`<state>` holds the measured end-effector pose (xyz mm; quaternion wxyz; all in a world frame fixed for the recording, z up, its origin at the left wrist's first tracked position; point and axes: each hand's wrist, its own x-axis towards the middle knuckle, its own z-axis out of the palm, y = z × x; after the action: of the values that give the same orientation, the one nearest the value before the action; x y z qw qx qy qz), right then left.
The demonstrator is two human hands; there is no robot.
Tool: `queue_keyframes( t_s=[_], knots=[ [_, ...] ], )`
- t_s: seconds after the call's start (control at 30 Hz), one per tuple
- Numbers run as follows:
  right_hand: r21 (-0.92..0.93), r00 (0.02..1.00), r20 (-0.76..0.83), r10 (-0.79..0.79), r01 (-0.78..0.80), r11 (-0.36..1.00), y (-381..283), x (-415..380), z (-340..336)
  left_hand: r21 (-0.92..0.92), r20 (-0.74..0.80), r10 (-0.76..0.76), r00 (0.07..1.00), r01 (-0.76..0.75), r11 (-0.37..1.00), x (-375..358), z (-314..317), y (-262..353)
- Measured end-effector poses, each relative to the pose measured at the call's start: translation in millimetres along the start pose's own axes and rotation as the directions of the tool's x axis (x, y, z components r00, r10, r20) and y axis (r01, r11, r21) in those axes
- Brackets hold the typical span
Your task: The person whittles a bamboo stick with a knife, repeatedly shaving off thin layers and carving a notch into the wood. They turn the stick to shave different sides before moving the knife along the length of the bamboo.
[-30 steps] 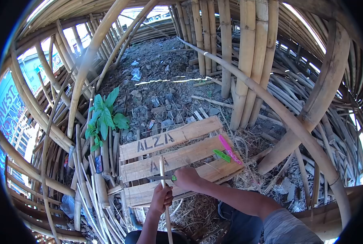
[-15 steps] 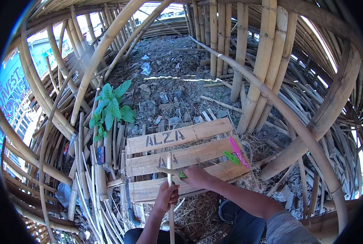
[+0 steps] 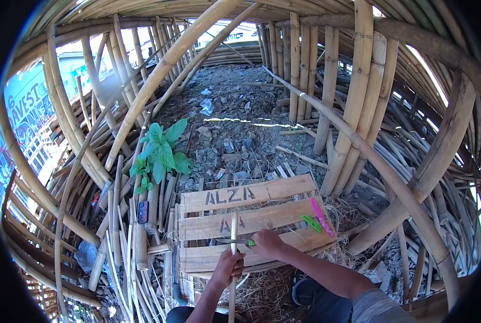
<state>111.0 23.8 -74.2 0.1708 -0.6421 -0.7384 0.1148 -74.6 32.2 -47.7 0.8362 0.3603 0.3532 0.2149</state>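
My left hand (image 3: 229, 267) is closed around a pale bamboo stick (image 3: 234, 231), held upright in front of a slatted wooden crate (image 3: 272, 189). In my right hand (image 3: 267, 244) is a knife with a green handle (image 3: 251, 243). The knife's blade (image 3: 225, 241) points left and crosses the stick just above my left hand; whether it cuts in cannot be made out. On the crate's right side lie a bright green item (image 3: 311, 223) and a long pink item (image 3: 320, 211), both patterned.
Bamboo poles (image 3: 353, 102) stand at the right, and a long slanted pole (image 3: 353, 137) crosses there. A leafy plant (image 3: 162, 151), a phone-like object (image 3: 143, 212) and bamboo strips (image 3: 124, 269) are at the left. Rubble (image 3: 235, 145) covers the ground behind the crate.
The whole view has shifted, so the scene sits lower and farther right. The knife blade is more level and slightly lower on the stick. Both hands keep their holds.
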Motion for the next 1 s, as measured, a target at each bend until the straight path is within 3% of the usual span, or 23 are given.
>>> queue_keyframes(
  t_s=[0.27, 0.4, 0.47, 0.53, 0.57, 0.6, 0.63, 0.7, 0.83, 0.9, 1.0],
  knots=[
    [-0.037, 0.999, -0.02, 0.046, -0.047, 0.998, -7.0, 0.8, 0.2, 0.056, -0.07, 0.009, 0.997, -0.005, 0.998, 0.0, 2.0, -2.2],
    [-0.031, 0.999, -0.042, 0.034, -0.036, 0.999, -4.6, 4.2, 1.9, 0.025, -0.032, 0.014, 0.999, -0.014, 1.0, -1.9, 0.3, -2.8],
    [-0.006, 0.999, -0.038, 0.022, -0.023, 1.0, 0.0, 4.0, 0.0, 0.121, -0.072, 0.043, 0.996, -0.034, 0.992, -2.3, 2.5, -6.1],
    [0.055, 0.964, -0.157, 0.215, -0.208, 0.977, 17.0, 10.5, -0.4, 0.131, -0.05, 0.054, 0.997, -0.047, 0.99, 1.2, 0.2, -19.2],
    [-0.042, 0.96, -0.255, 0.118, -0.133, 0.99, 37.3, 13.3, -5.4, 0.141, -0.026, 0.062, 0.998, -0.058, 0.988, 1.7, 0.2, -21.2],
    [-0.09, 0.952, -0.244, 0.186, -0.213, 0.973, 57.0, 19.0, -6.0, 0.112, 0.027, -0.005, 1.0, 0.002, 0.994, -1.5, 11.5, -20.5],
    [-0.117, 0.918, -0.181, 0.353, -0.376, 0.919, 67.5, 20.3, -26.5, 0.083, 0.066, -0.044, 0.997, 0.038, 0.996, -7.9, 15.8, -12.3],
    [-0.044, 0.813, -0.383, 0.439, -0.49, 0.871, 78.3, 15.2, -26.3, 0.061, 0.063, -0.041, 0.997, 0.037, 0.997, -7.1, 16.1, -6.7],
    [-0.026, 0.813, -0.347, 0.467, -0.506, 0.862, 72.0, 12.0, -31.9, 0.049, 0.065, -0.008, 0.998, 0.005, 0.999, 0.6, 4.4, -7.2],
    [0.088, 0.882, -0.284, 0.376, -0.367, 0.926, 55.9, 7.0, -32.9, 0.07, 0.018, -0.002, 1.0, 0.0, 0.998, 2.8, 0.2, -7.2],
    [0.069, 0.931, -0.153, 0.331, -0.325, 0.943, 26.9, 7.0, -28.0, 0.092, -0.024, -0.002, 1.0, 0.004, 0.996, 8.3, -5.9, -13.4]
  ],
)
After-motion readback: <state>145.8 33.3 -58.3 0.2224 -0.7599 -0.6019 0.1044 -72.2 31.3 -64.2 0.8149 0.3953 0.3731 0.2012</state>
